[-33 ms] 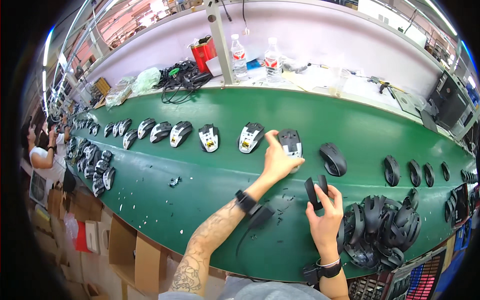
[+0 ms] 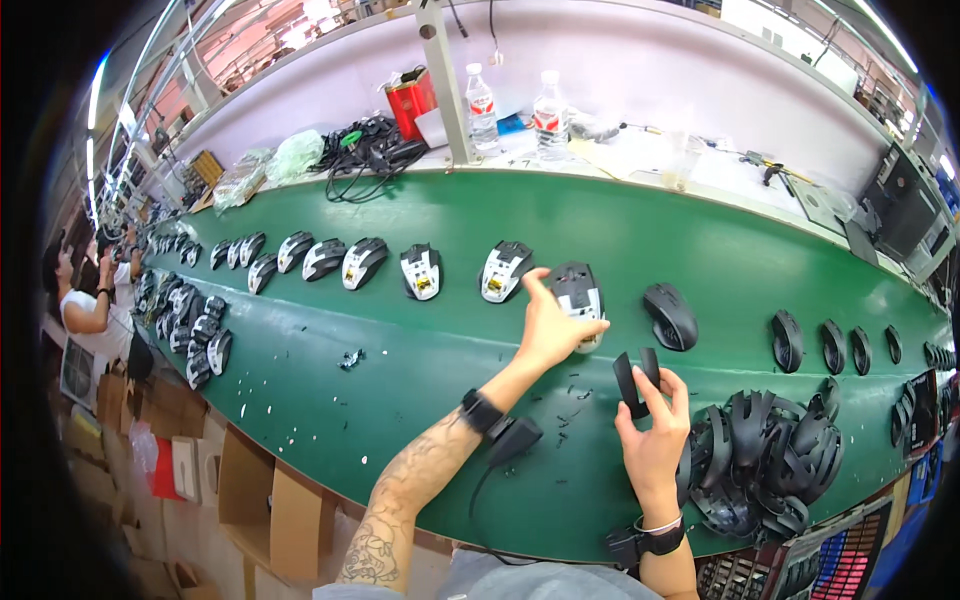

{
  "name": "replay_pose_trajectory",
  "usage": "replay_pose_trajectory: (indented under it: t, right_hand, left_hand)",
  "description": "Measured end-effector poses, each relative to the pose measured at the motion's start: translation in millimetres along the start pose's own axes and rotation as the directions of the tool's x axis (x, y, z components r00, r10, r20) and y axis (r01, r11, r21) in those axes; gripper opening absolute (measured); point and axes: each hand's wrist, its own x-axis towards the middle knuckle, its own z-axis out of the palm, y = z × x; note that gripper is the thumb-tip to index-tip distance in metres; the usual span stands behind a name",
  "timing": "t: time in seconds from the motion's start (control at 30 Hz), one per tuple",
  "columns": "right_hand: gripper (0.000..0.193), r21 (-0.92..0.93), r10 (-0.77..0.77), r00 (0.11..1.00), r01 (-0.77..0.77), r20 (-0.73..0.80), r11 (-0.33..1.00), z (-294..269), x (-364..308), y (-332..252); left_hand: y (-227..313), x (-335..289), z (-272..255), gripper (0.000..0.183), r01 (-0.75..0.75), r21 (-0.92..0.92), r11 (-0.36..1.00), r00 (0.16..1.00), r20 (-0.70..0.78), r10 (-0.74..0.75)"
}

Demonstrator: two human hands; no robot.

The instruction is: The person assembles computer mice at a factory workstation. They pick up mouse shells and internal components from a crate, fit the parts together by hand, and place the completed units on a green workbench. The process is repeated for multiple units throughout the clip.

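My left hand (image 2: pixel 552 328) is closed round a partly assembled computer mouse (image 2: pixel 575 288) with a black and pale grey body, thumb and fingers on its sides. The mouse is at the green bench, just left of a black mouse (image 2: pixel 670 317). Nearer to me, my right hand (image 2: pixel 656 428) pinches a curved black mouse cover (image 2: pixel 630 386) between thumb and fingers. Left of my left hand, an open-topped mouse (image 2: pixel 503 270) shows a yellow part inside. Right of my right hand lies a heap of black mouse shells (image 2: pixel 765 455).
Mice without covers (image 2: pixel 364 262) line the green belt (image 2: pixel 430 205) leftward; black mice (image 2: pixel 786 340) line it rightward. Small black bits (image 2: pixel 563 437) and a small clump of screws or scraps (image 2: pixel 351 358) lie nearby. Bottles (image 2: pixel 550 120) stand on the back shelf. Another person (image 2: pixel 85 305) sits far left.
My left hand has drawn the held mouse slightly toward me and to the left. My right hand with the black cover is almost unmoved.
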Motion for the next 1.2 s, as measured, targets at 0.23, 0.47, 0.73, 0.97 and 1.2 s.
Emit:
replay_pose_trajectory:
  t: [0.23, 0.47, 0.73, 0.97, 1.2]
  right_hand:
    - [0.043, 0.070, 0.054, 0.999, -0.055, 0.006, 0.996, 7.5, -2.5, 2.5]
    - [0.064, 0.228, 0.010, 1.000, -0.006, -0.016, 0.974, 8.0, -5.5, -17.5]
    - [0.050, 0.176, -0.098, 0.984, 0.071, 0.149, 0.982, 10.3, -17.3, -40.3]
    - [0.050, 0.041, -0.171, 0.983, 0.168, 0.073, 0.985, 13.6, -20.4, -33.4]
    - [0.051, 0.064, -0.269, 0.960, 0.264, 0.076, 0.962, 18.1, -15.1, -21.1]
  left_hand:
    - [-10.5, -75.7, -42.4, 0.078, 0.354, -0.529, 0.771, 0.926, 0.081, -0.369]
    - [-22.9, -90.8, -45.7, 0.049, 0.264, -0.712, 0.651, 0.954, 0.094, -0.284]
    - [-19.9, -118.3, -23.7, 0.049, 0.169, -0.662, 0.730, 0.978, 0.021, -0.208]
    - [-33.8, -125.1, 0.7, 0.039, 0.175, -0.728, 0.663, 0.978, 0.048, -0.205]
    - [-15.4, -133.0, -12.5, 0.060, 0.024, -0.429, 0.903, 1.000, 0.013, -0.021]
